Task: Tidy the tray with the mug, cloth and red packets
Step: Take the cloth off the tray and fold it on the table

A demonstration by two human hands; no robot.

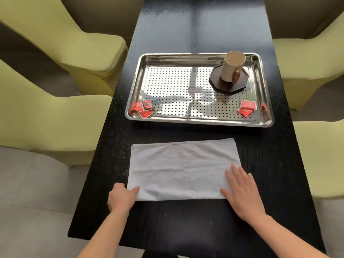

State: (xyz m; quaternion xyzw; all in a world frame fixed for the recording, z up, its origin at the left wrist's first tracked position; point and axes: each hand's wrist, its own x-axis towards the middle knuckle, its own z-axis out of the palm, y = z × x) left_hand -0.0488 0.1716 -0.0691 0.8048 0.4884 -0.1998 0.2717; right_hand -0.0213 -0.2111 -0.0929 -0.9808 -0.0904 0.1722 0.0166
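**Cloth lies folded on the table, tray waits behind it**

Your right hand (242, 192) lies flat and open on the near right corner of the cloth (182, 168), fingers spread and palm down, gripping nothing. Your left hand (121, 198) is curled at the near left corner, thumb on top of the fabric's edge and pinching it. The cloth is white, soft and lightly creased, folded into a wide rectangle on the table (186, 226), a black top with a fine wood grain. Just beyond it sits the tray (268, 112), a shiny steel rectangle with rounded corners and a perforated floor. In its far right part a cream, cylindrical mug (231, 68) with a round brown handle stands on an eight-sided dark coaster (217, 81). Glossy red packets are heaped in the near left corner (142, 108) of the tray, and more lie near the near right corner (246, 108). A small label (195, 89) marks the tray's middle. Smooth yellow-green chairs (61, 116) stand along both sides of the table.
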